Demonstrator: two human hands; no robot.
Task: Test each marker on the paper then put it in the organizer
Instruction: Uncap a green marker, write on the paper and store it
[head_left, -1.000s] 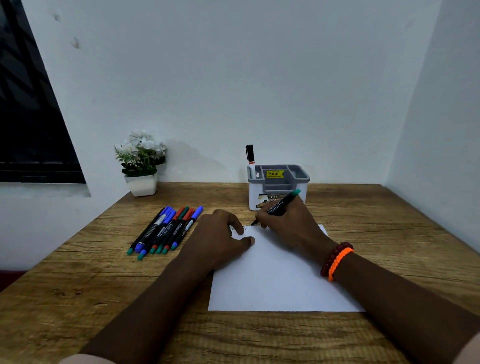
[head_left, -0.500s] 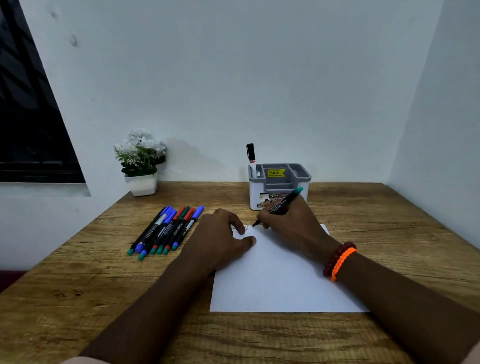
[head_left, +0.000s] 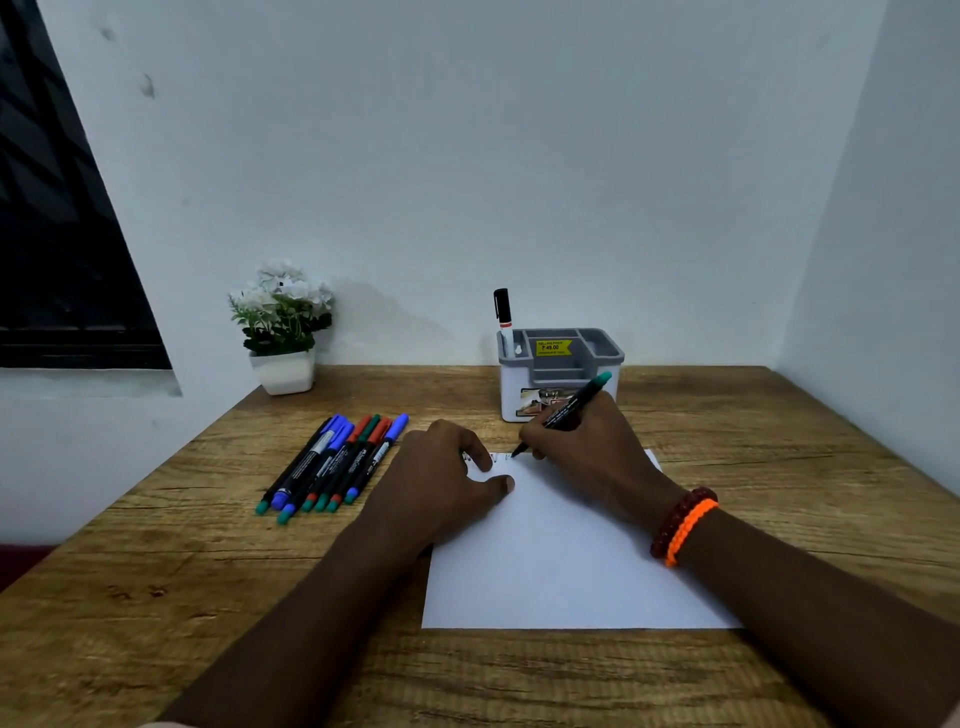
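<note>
A white sheet of paper (head_left: 561, 561) lies on the wooden desk in front of me. My right hand (head_left: 587, 447) grips a black marker with a green end (head_left: 574, 405), its tip touching the paper's far edge beside small ink marks. My left hand (head_left: 441, 478) rests on the paper's left part with its fingers curled; a small green piece, apparently the marker's cap (head_left: 464, 455), shows under the index finger. The grey-and-white organizer (head_left: 561, 374) stands just behind my right hand, with one black-capped marker (head_left: 503, 312) upright in its left slot.
Several markers with blue, red and green caps (head_left: 332, 462) lie side by side on the desk, left of the paper. A small white pot of white flowers (head_left: 283, 332) sits at the back left against the wall. Walls close off the back and right.
The marker's tip has shifted slightly along the far edge of the paper. My left hand has stayed in place.
</note>
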